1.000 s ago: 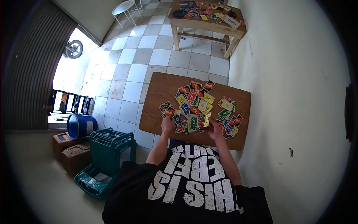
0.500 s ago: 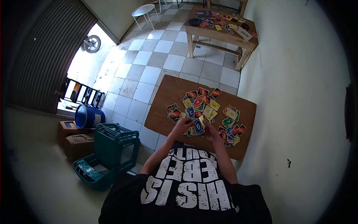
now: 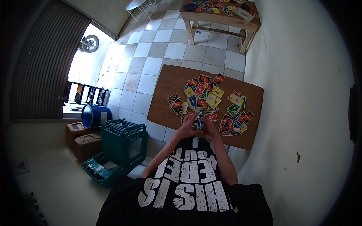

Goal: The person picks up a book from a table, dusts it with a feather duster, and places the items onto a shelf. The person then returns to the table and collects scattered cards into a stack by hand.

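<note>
From the head view, we see our left hand [image 3: 187, 130] and right hand [image 3: 209, 130] close together at the six o'clock edge of the brown table [image 3: 162, 90], the fingers of both bent in narrowly on a blue card [image 3: 199, 121] held between them. Around that card, we find a loose heap of cards [image 3: 202, 103] at twelve o'clock, a small cluster [image 3: 175, 104] at ten, a red 8 card [image 3: 213, 117] between two and three, and a larger cluster [image 3: 237, 123] at three.

We record black T-shirt [image 3: 169, 203], flecked white block letters [image 3: 201, 175], loose short sleeves [image 3: 252, 194], bare left hand [image 3: 188, 128], bare right hand [image 3: 210, 129]
</note>
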